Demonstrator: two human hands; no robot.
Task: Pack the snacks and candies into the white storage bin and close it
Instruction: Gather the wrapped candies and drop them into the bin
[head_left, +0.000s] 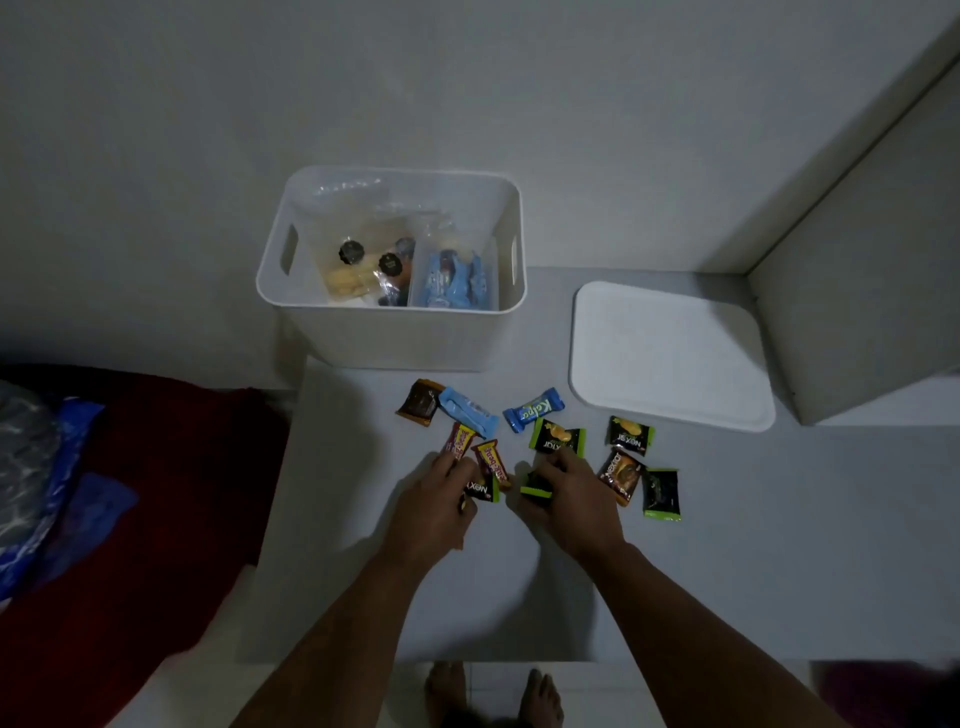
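My feet (493, 693) at the near edge of the desk (727, 571), forearms reaching in. Left hand (434, 506) fingers curled down onto a black-green Nexon packet (482, 488) and touching the red candy (457, 443); looks like a pinch starting, not a lift yet. Right hand (569, 501) pinching another black-green sachet (535, 488) at its edge, thumb side under it.

Step in hand, my read: gather the loose candies near the desk's middle. Best done by scooping several per hand, pinching wrapper ends, not the slick flat faces; then carry straight over the rim and drop, don't toss.

Loose pieces beyond the hands: yellow-red candy (491, 460), light blue bar (467, 413), brown sachet (421, 402), blue Kopiko-like candy (533, 410), green packs (556, 436) and (629, 435), orange-brown pack (621, 475), dark green pack (661, 493) toward the right.

White storage bin (395, 338) at the far edge against the wall, open, upright, side handle slots. Inside: clear bags with yellowish snacks (345, 278) and blue wrapped packs (452, 280); partly filled. Lid (670, 353) flat on the desk just right of the bin, not touching.

Red cloth (130, 493) off the left edge.
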